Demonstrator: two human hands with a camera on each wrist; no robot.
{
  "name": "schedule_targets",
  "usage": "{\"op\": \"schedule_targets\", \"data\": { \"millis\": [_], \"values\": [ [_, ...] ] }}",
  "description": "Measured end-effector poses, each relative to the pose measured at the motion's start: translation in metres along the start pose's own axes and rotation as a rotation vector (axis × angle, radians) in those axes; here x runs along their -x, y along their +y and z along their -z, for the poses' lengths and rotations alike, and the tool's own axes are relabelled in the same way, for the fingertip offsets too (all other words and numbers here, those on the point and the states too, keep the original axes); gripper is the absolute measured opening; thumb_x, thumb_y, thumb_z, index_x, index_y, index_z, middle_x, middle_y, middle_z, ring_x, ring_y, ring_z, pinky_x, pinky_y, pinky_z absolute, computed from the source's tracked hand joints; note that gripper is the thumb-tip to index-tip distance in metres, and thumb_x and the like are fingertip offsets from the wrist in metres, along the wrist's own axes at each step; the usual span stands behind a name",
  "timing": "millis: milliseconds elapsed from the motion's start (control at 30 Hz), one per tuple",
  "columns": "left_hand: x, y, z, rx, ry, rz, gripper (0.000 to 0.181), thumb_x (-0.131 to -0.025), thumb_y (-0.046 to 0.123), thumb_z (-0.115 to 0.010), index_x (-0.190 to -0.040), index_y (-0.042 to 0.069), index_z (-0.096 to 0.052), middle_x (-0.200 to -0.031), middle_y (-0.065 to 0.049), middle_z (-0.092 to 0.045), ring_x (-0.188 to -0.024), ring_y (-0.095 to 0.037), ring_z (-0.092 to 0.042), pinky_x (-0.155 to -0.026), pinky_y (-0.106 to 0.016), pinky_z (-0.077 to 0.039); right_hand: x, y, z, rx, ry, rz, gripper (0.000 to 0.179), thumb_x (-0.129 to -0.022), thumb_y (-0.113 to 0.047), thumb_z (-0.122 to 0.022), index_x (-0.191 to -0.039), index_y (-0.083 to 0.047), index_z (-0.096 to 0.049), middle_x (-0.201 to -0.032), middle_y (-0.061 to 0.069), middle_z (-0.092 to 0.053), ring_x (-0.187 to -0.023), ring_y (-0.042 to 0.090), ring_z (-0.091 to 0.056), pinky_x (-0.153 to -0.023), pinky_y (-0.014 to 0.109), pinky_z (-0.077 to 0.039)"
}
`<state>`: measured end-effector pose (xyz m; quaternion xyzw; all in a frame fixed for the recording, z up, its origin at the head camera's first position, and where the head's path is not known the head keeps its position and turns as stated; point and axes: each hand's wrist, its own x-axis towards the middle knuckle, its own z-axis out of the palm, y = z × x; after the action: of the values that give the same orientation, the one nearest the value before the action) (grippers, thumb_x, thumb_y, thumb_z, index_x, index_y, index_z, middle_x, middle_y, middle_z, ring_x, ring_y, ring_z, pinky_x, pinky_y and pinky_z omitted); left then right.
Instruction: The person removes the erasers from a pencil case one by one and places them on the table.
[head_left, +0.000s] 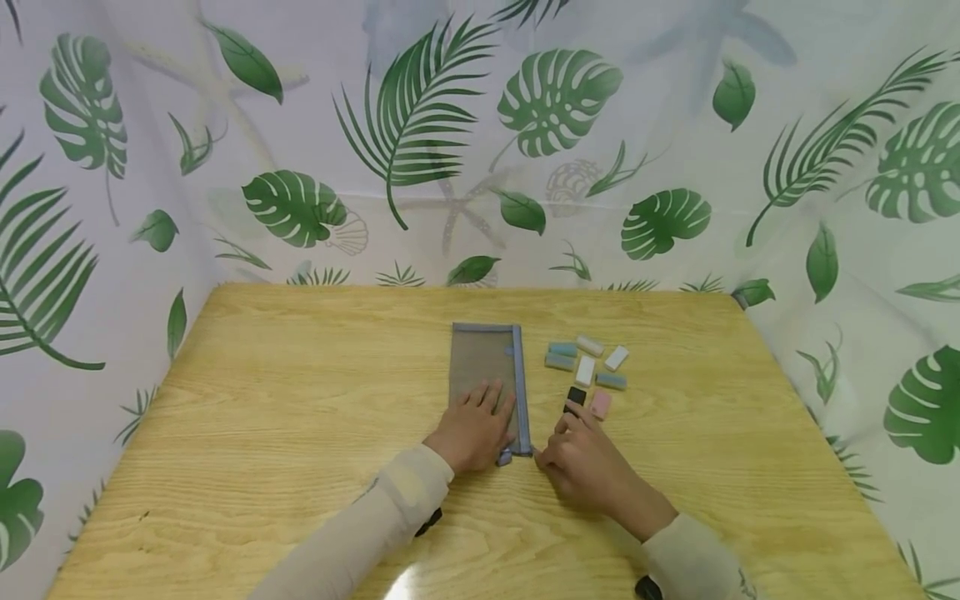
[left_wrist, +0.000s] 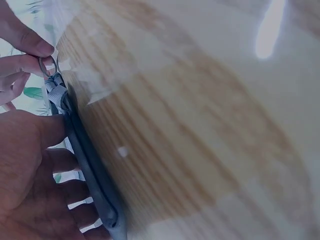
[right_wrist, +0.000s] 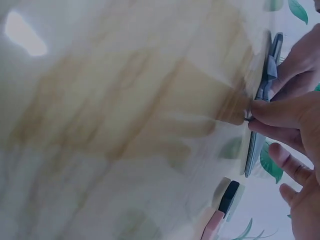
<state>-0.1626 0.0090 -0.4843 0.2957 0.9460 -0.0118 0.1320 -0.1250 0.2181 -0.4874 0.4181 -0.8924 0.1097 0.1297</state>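
Note:
A flat mesh zip pouch (head_left: pixel 480 354) with grey-blue edging lies on the table, its long zipper edge to the right. My left hand (head_left: pixel 477 427) rests on its lower part, fingers spread and pointing away from me. At the pouch's near right corner, my right hand (head_left: pixel 588 460) pinches the metal ring of the zipper pull (left_wrist: pixel 48 65) between thumb and index finger. A short fabric tab (left_wrist: pixel 58 92) sits beside that ring. In the right wrist view, the pouch (right_wrist: pixel 256 145) is seen edge-on behind the pinching fingertips.
To the right of the pouch lie several small eraser-like blocks: a black one (head_left: pixel 575 398) and a pink one (head_left: pixel 601 405) near my right fingers, with a white block (head_left: pixel 585 371) and blue-grey ones farther back. A leaf-print cloth (head_left: pixel 465 167) stands behind the wooden table (head_left: pixel 300 375).

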Motion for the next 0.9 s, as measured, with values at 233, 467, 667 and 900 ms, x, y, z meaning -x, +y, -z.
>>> {"op": "schedule_targets", "data": {
  "millis": [233, 467, 667, 900],
  "values": [
    [0.000, -0.003, -0.001, 0.012, 0.001, 0.002, 0.062, -0.110, 0.044, -0.036, -0.163, 0.013, -0.025, -0.167, -0.013, -0.018, -0.153, -0.030, -0.019, -0.122, -0.045, -0.025, 0.002, 0.000, -0.003, 0.039, 0.027, 0.022, 0.009, -0.081, -0.007, -0.083, -0.078, -0.015, -0.083, -0.065, -0.005, -0.070, -0.078, 0.019, -0.060, -0.105, 0.058, -0.043],
    [0.000, -0.005, -0.003, 0.023, 0.015, -0.002, 0.062, -0.110, 0.043, -0.036, -0.162, 0.012, -0.025, -0.167, -0.013, -0.019, -0.153, -0.030, -0.020, -0.122, -0.045, -0.026, 0.005, 0.001, -0.006, 0.087, 0.048, 0.067, 0.007, -0.080, -0.008, -0.085, -0.080, -0.015, -0.082, -0.068, -0.004, -0.070, -0.078, 0.019, -0.059, -0.105, 0.059, -0.044],
    [0.001, -0.005, -0.004, 0.040, 0.034, -0.004, 0.061, -0.110, 0.042, -0.038, -0.162, 0.012, -0.027, -0.167, -0.013, -0.021, -0.153, -0.031, -0.020, -0.122, -0.046, -0.026, 0.007, 0.001, -0.006, 0.086, 0.039, 0.075, 0.011, -0.077, -0.008, -0.086, -0.085, -0.015, -0.082, -0.074, -0.004, -0.069, -0.078, 0.019, -0.057, -0.102, 0.058, -0.046],
    [0.002, -0.007, -0.005, 0.144, 0.109, -0.027, 0.062, -0.108, 0.041, -0.045, -0.160, 0.009, -0.031, -0.165, -0.017, -0.023, -0.152, -0.035, -0.021, -0.121, -0.048, -0.025, 0.001, 0.008, 0.004, -0.090, 0.013, -0.002, 0.010, -0.081, -0.011, -0.085, -0.089, -0.009, -0.082, -0.084, 0.000, -0.072, -0.079, 0.017, -0.063, -0.087, 0.048, -0.055]
  ]
}}
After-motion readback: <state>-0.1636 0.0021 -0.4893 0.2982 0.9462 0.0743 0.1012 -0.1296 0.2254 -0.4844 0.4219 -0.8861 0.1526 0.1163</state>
